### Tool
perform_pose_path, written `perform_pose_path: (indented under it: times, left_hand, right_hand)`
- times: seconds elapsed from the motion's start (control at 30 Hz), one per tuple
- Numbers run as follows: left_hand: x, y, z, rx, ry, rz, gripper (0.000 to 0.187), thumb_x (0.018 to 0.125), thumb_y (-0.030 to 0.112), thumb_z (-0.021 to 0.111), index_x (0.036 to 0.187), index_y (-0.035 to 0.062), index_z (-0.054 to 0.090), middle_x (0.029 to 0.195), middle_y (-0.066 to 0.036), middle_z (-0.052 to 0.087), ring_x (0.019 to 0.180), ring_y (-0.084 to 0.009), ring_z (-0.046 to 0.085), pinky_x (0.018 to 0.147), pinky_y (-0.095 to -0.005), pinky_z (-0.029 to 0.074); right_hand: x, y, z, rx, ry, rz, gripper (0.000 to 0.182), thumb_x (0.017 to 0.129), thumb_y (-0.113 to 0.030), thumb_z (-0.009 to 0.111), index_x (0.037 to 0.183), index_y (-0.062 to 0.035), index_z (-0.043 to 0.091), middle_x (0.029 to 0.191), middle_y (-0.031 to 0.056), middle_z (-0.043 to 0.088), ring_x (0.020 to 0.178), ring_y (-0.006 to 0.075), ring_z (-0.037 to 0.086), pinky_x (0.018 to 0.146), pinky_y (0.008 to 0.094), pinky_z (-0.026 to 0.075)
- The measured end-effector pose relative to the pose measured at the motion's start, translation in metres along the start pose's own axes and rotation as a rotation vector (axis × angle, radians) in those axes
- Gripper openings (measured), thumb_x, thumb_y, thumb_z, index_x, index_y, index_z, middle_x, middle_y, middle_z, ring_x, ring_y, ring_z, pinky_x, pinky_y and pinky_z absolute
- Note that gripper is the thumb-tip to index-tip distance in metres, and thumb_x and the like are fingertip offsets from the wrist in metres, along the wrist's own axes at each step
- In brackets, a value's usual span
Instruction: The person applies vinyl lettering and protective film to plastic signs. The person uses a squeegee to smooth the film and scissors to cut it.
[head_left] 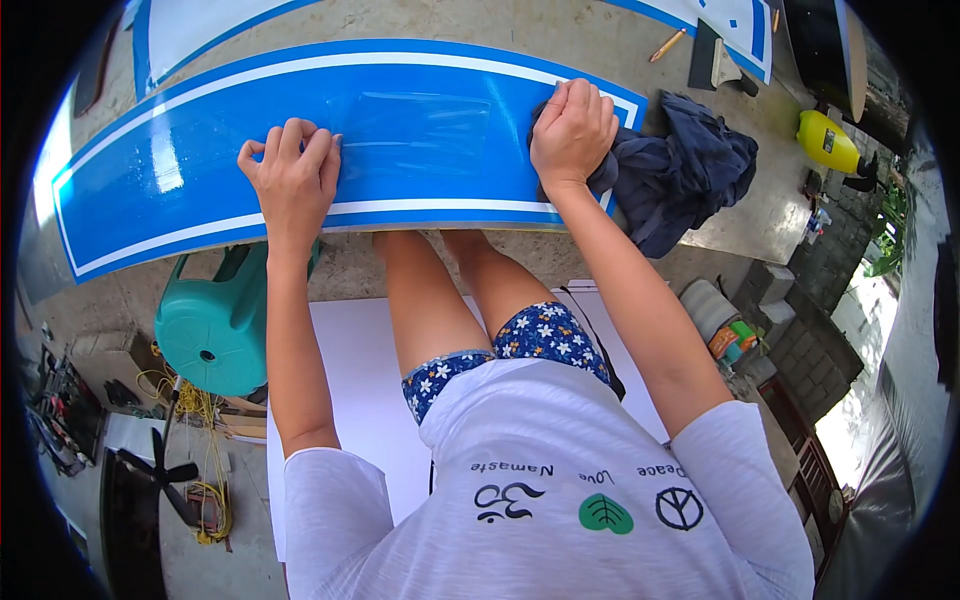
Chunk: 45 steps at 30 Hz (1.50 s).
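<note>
A long blue panel point(430, 185) with a white border line lies across the worktable in front of me. On its middle is a shiny, streaked rectangular patch point(420, 120), which looks like transparent film or a wet area. My left hand point(292, 172) is over the panel just left of that patch, its fingers curled in; whatever they pinch, if anything, is hidden. My right hand point(575, 135) is closed in a fist around part of a dark navy cloth point(685, 165), near the panel's right end. The rest of the cloth lies bunched over the panel's edge and the table.
A green plastic stool point(212, 325) stands below the panel at left. Further back on the table point(400, 22) are another blue-and-white panel point(190, 35), a cutter-like tool point(668, 45) and a scraper point(722, 65). A yellow spray bottle point(828, 140) sits at right.
</note>
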<state>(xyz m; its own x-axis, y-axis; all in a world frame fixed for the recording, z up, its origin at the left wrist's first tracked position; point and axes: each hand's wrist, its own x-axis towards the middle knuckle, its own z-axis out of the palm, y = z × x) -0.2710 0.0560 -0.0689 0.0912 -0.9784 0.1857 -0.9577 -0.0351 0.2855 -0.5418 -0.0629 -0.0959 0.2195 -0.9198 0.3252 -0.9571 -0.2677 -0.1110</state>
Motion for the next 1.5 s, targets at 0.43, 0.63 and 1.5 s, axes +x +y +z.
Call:
perform_pose_path:
  times: [0.43, 0.63, 1.5]
  left_hand:
    - [0.005, 0.004, -0.003, -0.130, -0.021, -0.039, 0.013, 0.086, 0.016, 0.066, 0.078, 0.0093, 0.059, 0.085, -0.003, 0.053, 0.081, -0.0198, 0.052, 0.087, -0.0426, 0.031]
    - [0.012, 0.016, -0.024, -0.319, -0.151, -0.107, 0.015, 0.089, 0.016, 0.064, 0.079, 0.0061, 0.059, 0.083, -0.005, 0.052, 0.077, -0.0220, 0.052, 0.087, -0.0414, 0.031]
    - [0.062, 0.075, -0.050, -1.301, -0.703, -0.544, 0.055, 0.102, 0.032, 0.045, 0.150, 0.0165, 0.022, 0.145, -0.020, 0.036, 0.129, -0.0313, 0.044, 0.101, -0.0445, 0.044]
  right_hand:
    - [0.002, 0.010, -0.006, 0.003, -0.007, 0.032, 0.021, 0.094, -0.023, 0.051, 0.078, -0.0101, 0.052, 0.076, 0.0058, 0.054, 0.078, 0.0268, 0.051, 0.070, 0.0400, 0.038]
    - [0.006, 0.023, -0.023, 0.127, 0.009, 0.065, 0.025, 0.091, -0.029, 0.055, 0.077, -0.0086, 0.052, 0.075, 0.0076, 0.054, 0.076, 0.0284, 0.054, 0.069, 0.0406, 0.043]
    - [-0.079, -0.136, -0.071, 1.226, -0.457, 0.461, 0.095, 0.082, -0.008, 0.070, 0.155, -0.0219, 0.011, 0.097, 0.0119, 0.055, 0.082, 0.0203, 0.056, 0.068, 0.0329, 0.050]
